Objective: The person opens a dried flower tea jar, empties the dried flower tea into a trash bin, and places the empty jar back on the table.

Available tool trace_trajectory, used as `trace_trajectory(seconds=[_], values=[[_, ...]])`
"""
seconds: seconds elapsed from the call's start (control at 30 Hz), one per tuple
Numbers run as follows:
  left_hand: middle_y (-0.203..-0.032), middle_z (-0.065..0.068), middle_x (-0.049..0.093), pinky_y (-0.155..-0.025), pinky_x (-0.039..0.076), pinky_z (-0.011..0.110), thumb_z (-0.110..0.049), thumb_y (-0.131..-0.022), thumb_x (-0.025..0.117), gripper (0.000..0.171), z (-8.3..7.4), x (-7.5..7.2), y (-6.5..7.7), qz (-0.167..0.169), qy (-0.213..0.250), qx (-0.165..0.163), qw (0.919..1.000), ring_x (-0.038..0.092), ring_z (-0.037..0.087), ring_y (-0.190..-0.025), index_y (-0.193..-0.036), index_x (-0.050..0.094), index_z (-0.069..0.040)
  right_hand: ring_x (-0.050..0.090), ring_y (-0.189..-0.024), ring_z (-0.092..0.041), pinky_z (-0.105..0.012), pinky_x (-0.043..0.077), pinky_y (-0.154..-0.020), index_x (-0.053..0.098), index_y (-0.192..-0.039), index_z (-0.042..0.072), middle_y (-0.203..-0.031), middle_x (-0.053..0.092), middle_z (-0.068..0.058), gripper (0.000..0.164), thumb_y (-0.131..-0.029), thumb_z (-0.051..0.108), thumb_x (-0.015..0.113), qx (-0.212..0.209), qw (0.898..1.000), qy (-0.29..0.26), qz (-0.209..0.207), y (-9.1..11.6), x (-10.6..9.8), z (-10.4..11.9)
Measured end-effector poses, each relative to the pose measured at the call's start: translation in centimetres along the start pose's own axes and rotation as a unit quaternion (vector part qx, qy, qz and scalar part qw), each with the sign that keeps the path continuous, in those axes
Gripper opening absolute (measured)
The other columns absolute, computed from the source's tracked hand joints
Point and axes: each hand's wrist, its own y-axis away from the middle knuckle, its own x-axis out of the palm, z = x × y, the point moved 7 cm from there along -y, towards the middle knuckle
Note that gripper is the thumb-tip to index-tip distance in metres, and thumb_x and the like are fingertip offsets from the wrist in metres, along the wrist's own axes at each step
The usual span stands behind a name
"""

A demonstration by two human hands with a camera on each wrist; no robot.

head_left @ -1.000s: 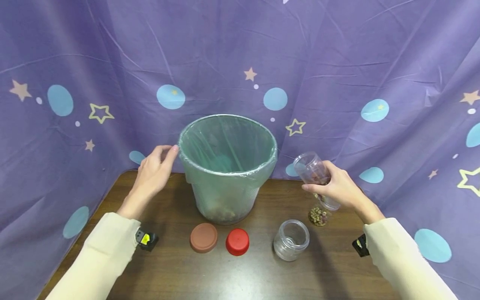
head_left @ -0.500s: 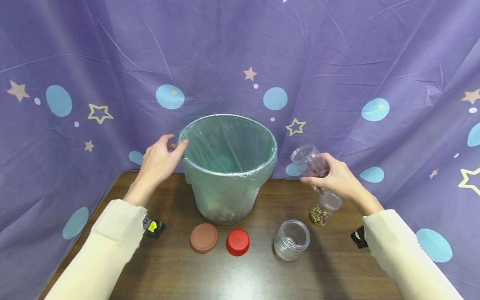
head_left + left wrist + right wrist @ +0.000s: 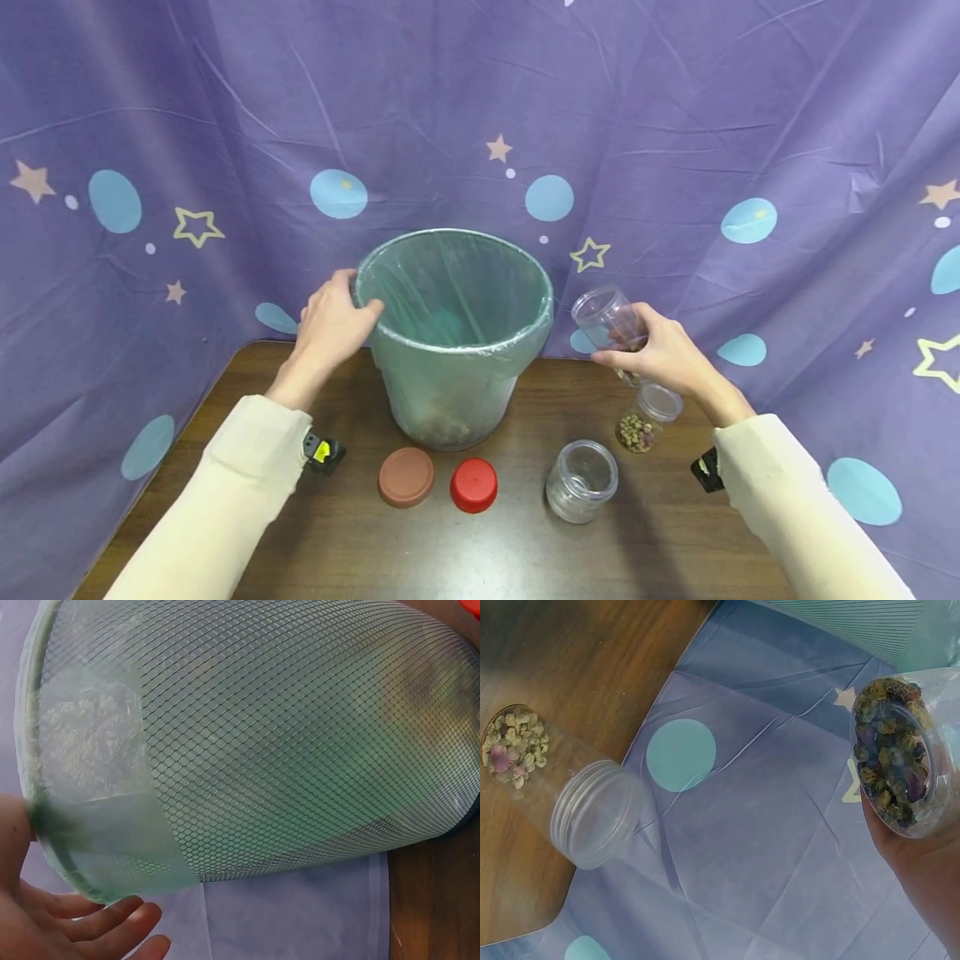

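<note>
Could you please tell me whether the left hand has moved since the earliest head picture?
Yes: judged against the bin in the head view, the left hand has shifted right, its thumb now over the rim.

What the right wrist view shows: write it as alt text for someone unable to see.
The right hand holds a clear jar with dried flowers in its bottom end. Another clear jar, with paler flowers, stands on the wooden table. A purple curtain hangs beyond, and part of the bin shows top right.
</note>
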Motion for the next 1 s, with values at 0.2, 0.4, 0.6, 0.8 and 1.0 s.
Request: trace_trajectory(seconds=[0.2, 0.4, 0.6, 0.8, 1.0], values=[[-0.149, 0.028, 0.044, -0.102, 0.04, 0.065, -0.028, -0.093, 0.05, 0.067, -0.1, 0.6, 0.1, -0.002, 0.003, -0.012, 0.9999, 0.048, 0.053, -0.126, -0.152, 0.03, -0.002, 0.071, -0.093, -0.02, -0.035, 0.056, -0.082, 0.057, -0.12, 0.01, -0.107, 0.074, -0.009, 0.061, -0.077, 0.047, 0.081, 0.002, 1.0, 0.0, 0.006, -0.2, 0.1, -0.3], [-0.151, 0.025, 0.042, -0.102, 0.039, 0.066, -0.026, -0.096, 0.044, 0.064, -0.2, 0.9, 0.3, -0.014, 0.01, -0.025, 0.9995, 0.047, 0.054, -0.127, -0.153, 0.028, -0.004, 0.071, -0.095, -0.022, -0.034, 0.055, -0.081, 0.056, -0.121, 0.01, -0.109, 0.073, -0.009, 0.063, -0.077, 0.049, 0.08, 0.008, 1.0, 0.0, 0.01, -0.4, -0.3, -0.4], [-0.148, 0.025, 0.045, -0.102, 0.039, 0.065, -0.023, -0.096, 0.042, 0.06, -0.2, 1.1, 0.4, -0.034, 0.012, -0.027, 0.999, 0.048, 0.054, -0.126, -0.152, 0.031, -0.004, 0.069, -0.09, -0.021, -0.033, 0.052, -0.079, 0.056, -0.121, 0.011, -0.103, 0.073, -0.01, 0.063, -0.076, 0.049, 0.081, 0.006, 1.0, 0.018, 0.004, -0.5, -1.0, -0.1], [-0.143, 0.026, 0.05, -0.1, 0.042, 0.064, -0.023, -0.096, 0.041, 0.058, -0.1, 1.2, 0.4, -0.053, 0.016, -0.03, 0.998, 0.051, 0.053, -0.122, -0.151, 0.034, -0.005, 0.067, -0.085, -0.021, -0.032, 0.051, -0.074, 0.055, -0.121, 0.011, -0.096, 0.073, -0.01, 0.063, -0.076, 0.048, 0.081, -0.002, 0.999, 0.03, -0.009, -1.0, -1.9, 0.7], [-0.141, 0.025, 0.051, -0.099, 0.042, 0.064, -0.023, -0.096, 0.041, 0.057, 0.0, 1.3, 0.4, -0.058, 0.016, -0.032, 0.9977, 0.052, 0.053, -0.121, -0.15, 0.035, -0.005, 0.067, -0.086, -0.02, -0.033, 0.051, -0.077, 0.056, -0.12, 0.012, -0.096, 0.073, -0.009, 0.063, -0.076, 0.051, 0.08, 0.0, 0.999, 0.03, -0.01, -1.3, -2.2, 1.2]])
